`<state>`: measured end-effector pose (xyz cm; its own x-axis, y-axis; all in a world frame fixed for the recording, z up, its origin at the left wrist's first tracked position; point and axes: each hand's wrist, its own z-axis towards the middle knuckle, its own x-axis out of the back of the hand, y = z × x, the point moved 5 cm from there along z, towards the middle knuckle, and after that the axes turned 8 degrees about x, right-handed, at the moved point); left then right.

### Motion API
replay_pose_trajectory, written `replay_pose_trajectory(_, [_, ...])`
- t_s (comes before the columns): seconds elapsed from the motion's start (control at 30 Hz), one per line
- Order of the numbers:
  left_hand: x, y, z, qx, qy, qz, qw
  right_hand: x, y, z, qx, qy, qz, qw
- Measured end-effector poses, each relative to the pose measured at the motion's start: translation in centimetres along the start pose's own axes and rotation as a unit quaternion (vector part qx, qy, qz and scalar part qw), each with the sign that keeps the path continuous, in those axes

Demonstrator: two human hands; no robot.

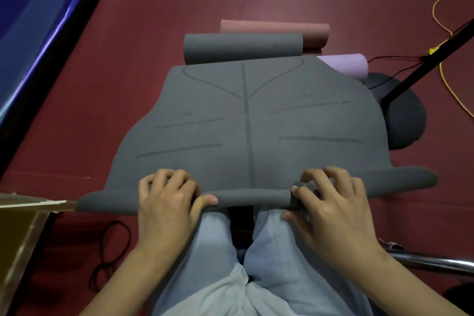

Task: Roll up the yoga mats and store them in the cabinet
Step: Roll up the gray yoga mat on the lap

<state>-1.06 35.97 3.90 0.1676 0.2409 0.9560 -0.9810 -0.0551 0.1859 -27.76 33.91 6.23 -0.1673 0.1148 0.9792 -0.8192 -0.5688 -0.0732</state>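
Note:
A dark grey yoga mat (256, 120) with printed alignment lines lies spread on the red floor in front of me. Its near edge is curled into a thin roll across my knees. My left hand (166, 200) grips that roll left of centre, fingers on top and thumb under. My right hand (325, 200) grips it right of centre in the same way. Beyond the mat's far edge lie a rolled grey mat (241, 47), a rolled dusty-pink mat (277, 29) behind it, and a rolled lilac mat (346, 65) at the right.
A round dark stand base (407, 120) with a black pole (431, 59) sits at the mat's right. Yellow and black cables (441, 0) trail at the far right. A cardboard box (23, 226) is at my left, a black cord loop (110, 254) beside it, a blue panel (33, 20) far left.

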Motion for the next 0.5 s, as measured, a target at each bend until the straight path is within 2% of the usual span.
replay_pose_trajectory(0.07, [0.5, 0.6, -0.3, -0.040, 0.027, 0.031, 0.998, -0.4, 0.2, 0.2, -0.005, -0.013, 0.006, 1.000])
replay_pose_trajectory(0.17, [1.0, 0.7, -0.8, -0.076, 0.054, 0.021, 0.995, -0.7, 0.1, 0.6, -0.007, -0.007, -0.006, 1.000])
replay_pose_trajectory(0.3, [1.5, 0.4, -1.9, -0.079, 0.078, 0.020, 0.994, -0.8, -0.4, 0.6, 0.004, 0.019, -0.032, 0.999])
replay_pose_trajectory(0.5, [0.8, 0.8, -3.4, -0.075, 0.068, 0.101, 0.990, -1.1, -0.5, 0.9, 0.003, 0.032, -0.046, 0.998])
